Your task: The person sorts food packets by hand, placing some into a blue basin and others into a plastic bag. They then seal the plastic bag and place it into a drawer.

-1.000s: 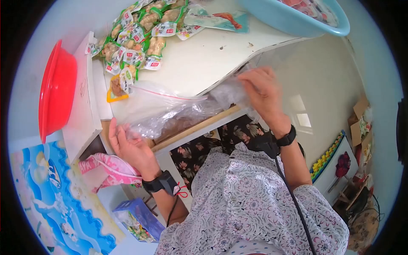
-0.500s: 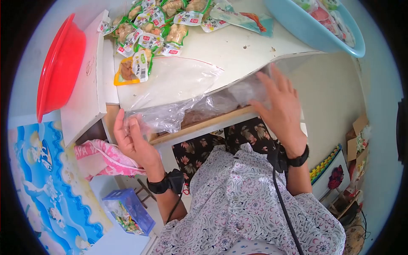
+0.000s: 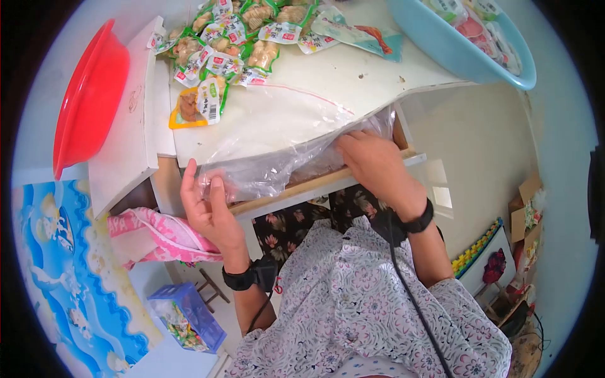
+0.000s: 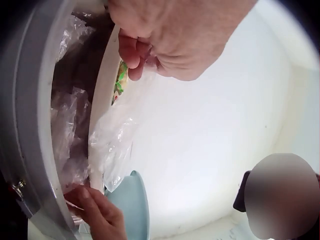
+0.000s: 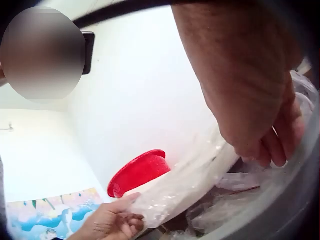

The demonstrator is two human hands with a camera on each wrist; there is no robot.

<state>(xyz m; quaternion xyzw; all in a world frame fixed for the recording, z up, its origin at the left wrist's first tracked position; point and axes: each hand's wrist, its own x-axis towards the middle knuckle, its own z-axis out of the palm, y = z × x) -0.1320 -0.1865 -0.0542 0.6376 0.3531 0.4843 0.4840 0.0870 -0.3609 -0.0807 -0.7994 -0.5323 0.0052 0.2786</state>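
Note:
My left hand pinches the lower left corner of a large clear zip bag. The bag, with a red line along its mouth, spreads over the white tabletop and droops over its front edge. Below that edge a shallow wooden drawer is pulled out, with crumpled clear plastic inside. My right hand reaches over the drawer's right end, its fingers pointing down into the plastic there. Their tips are partly hidden in the head view.
Several snack packets lie at the table's back left, a yellow-edged one nearest. A blue basin with packets stands back right, a red basin at left. A pink towel hangs by the drawer; a blue basket is below.
My right hand let go of plastic at the drawer, lifted away rightward with fingers spread, then came back down into the drawer's right end. My left hand kept its hold on the bag.

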